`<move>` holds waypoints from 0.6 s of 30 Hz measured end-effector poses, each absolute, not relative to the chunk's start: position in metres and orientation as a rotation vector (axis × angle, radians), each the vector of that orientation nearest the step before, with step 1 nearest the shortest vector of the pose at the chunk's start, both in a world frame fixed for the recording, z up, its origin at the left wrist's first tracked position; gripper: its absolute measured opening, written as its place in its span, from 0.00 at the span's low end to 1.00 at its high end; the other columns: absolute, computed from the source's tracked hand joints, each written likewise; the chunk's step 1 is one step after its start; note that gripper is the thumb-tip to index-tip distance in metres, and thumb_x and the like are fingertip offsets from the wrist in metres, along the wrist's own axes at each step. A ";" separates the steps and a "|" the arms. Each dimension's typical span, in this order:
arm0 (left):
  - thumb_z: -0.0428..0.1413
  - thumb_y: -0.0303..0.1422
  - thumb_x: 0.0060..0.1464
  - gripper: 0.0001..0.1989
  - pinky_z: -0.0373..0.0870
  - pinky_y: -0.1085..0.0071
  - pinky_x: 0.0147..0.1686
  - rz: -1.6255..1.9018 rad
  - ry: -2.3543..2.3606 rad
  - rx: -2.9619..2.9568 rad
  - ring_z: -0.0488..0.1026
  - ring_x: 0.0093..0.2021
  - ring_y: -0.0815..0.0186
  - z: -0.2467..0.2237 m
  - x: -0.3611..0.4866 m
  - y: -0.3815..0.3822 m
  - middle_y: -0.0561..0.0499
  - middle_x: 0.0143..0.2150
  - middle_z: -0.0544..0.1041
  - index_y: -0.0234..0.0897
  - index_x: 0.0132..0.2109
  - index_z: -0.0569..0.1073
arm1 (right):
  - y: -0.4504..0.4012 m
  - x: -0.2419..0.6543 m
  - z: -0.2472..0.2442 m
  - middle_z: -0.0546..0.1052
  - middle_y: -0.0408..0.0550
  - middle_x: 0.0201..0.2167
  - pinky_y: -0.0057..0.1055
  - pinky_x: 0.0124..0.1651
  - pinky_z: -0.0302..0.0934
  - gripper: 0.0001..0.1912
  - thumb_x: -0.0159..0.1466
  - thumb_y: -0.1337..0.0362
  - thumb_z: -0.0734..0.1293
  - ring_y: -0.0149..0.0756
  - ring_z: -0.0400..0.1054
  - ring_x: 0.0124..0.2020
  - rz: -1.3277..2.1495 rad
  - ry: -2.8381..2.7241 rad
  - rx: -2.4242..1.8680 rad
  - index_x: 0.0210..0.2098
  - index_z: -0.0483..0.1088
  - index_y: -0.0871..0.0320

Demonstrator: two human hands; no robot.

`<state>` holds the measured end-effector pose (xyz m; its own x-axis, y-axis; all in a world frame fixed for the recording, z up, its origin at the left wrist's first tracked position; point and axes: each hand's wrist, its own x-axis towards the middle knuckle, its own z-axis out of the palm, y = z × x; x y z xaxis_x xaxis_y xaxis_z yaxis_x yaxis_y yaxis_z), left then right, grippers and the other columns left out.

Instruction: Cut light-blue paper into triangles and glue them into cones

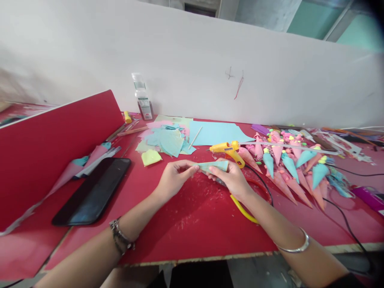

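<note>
Between my hands is a narrow pale blue-green cone [211,165], rolled from a thin sheet of paper or felt. My left hand [180,174] pinches its pointed end between thumb and fingers. At the wider end, my right hand [229,178] grips it with the thumb on top. Beneath my right hand and forearm lies a pair of scissors [243,210] with yellow and red handles, its blades partly hidden. Just beyond the right hand rests a yellow glue gun [229,151] with a long glue stick in its back.
Finished pink and blue cones [289,162] are heaped at right, near a black cord [345,220]. Cut pieces [169,140] and a blue sheet [217,133] lie behind. A phone [93,192], red panel [60,148] and bottle [142,100] stand or lie leftward.
</note>
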<state>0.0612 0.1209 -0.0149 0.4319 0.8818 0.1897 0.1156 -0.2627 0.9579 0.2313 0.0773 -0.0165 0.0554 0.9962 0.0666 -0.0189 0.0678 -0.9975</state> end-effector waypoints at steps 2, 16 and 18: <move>0.54 0.37 0.49 0.11 0.60 0.77 0.23 0.939 0.899 1.694 0.63 0.22 0.73 -0.013 0.061 0.121 0.54 0.23 0.73 0.34 0.32 0.76 | 0.077 0.232 -0.017 0.75 0.44 0.24 0.28 0.30 0.63 0.10 0.51 0.58 0.68 0.29 0.68 0.24 1.129 -1.170 -1.179 0.27 0.69 0.59; 0.49 0.36 0.54 0.15 0.62 0.74 0.31 0.859 0.860 1.721 0.65 0.26 0.71 -0.006 0.055 0.120 0.53 0.26 0.73 0.33 0.41 0.76 | 0.079 0.237 -0.023 0.75 0.45 0.23 0.29 0.31 0.65 0.10 0.52 0.58 0.69 0.30 0.69 0.25 1.106 -1.129 -1.174 0.27 0.71 0.60; 0.51 0.35 0.51 0.18 0.63 0.74 0.32 0.822 0.826 1.690 0.66 0.27 0.71 -0.005 0.054 0.121 0.53 0.28 0.74 0.33 0.49 0.71 | 0.079 0.236 -0.022 0.76 0.46 0.24 0.29 0.31 0.66 0.10 0.51 0.58 0.69 0.31 0.69 0.25 1.104 -1.107 -1.184 0.27 0.71 0.60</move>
